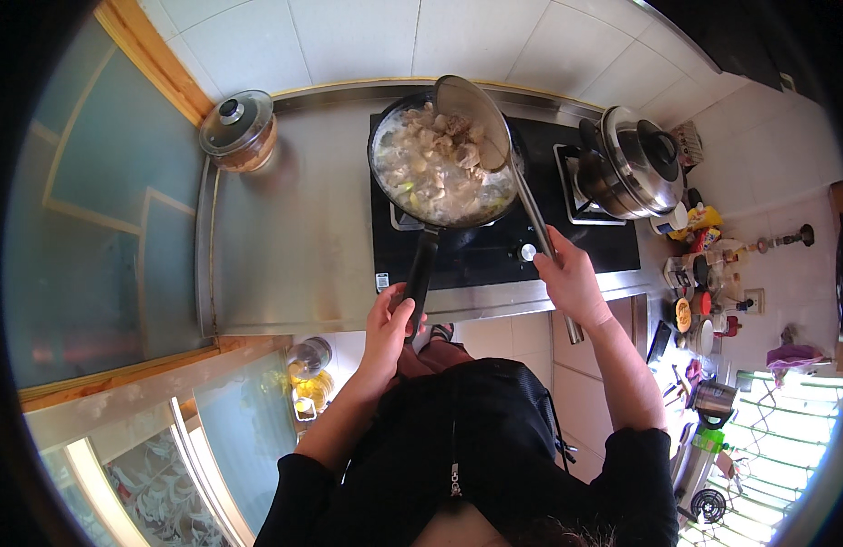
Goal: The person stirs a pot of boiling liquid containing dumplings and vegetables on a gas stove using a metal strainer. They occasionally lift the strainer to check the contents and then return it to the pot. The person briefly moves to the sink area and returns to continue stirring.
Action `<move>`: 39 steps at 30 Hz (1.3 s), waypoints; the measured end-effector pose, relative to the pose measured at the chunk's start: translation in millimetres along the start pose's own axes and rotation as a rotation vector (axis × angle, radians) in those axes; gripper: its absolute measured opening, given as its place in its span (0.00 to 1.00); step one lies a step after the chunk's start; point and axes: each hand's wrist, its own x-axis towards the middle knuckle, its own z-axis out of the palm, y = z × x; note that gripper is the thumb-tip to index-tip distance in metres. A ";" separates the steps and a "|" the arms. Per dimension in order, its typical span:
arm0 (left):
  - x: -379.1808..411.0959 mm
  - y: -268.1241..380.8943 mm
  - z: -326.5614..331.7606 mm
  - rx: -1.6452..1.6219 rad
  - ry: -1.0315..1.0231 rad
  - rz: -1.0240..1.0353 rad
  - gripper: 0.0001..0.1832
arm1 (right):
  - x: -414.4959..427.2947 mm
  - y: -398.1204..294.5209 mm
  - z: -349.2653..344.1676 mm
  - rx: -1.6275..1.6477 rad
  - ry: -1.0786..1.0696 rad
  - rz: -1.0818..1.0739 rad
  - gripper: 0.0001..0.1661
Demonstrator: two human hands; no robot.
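Note:
My left hand [393, 327] grips the black handle [423, 273] of a dark frying pan [387, 195]. Pieces of pale meat [425, 147] lie in cloudy, foamy liquid in the pan, with a few green-yellow bits among them. A long metal handle [527, 195] is held in my right hand [573, 280]; it belongs to a round mesh strainer [479, 113]. The strainer is tilted over the pan's right side, with browner meat chunks [462, 137] at its lower left edge. Whether those chunks rest in the strainer or in the pan, I cannot tell.
The pan is over the left burner of a black gas hob [394, 260]. A lidded steel pot [633, 164] stands on the right burner. At the counter's left end is a glass-lidded pot [240, 130]. Several jars [719, 280] crowd the right side. Oil bottles [312, 390] stand below, left.

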 end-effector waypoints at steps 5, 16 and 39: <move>0.3 1.8 -0.8 0.003 -0.011 0.003 0.21 | -14.0 -18.2 6.9 -0.178 0.037 -0.078 0.31; 0.2 3.3 -2.1 0.002 -0.024 -0.019 0.20 | -38.4 -37.3 1.5 -0.217 0.101 -0.163 0.32; 1.7 4.8 -1.9 -0.029 -0.043 -0.052 0.19 | -22.1 -24.5 16.0 0.560 -0.056 0.514 0.06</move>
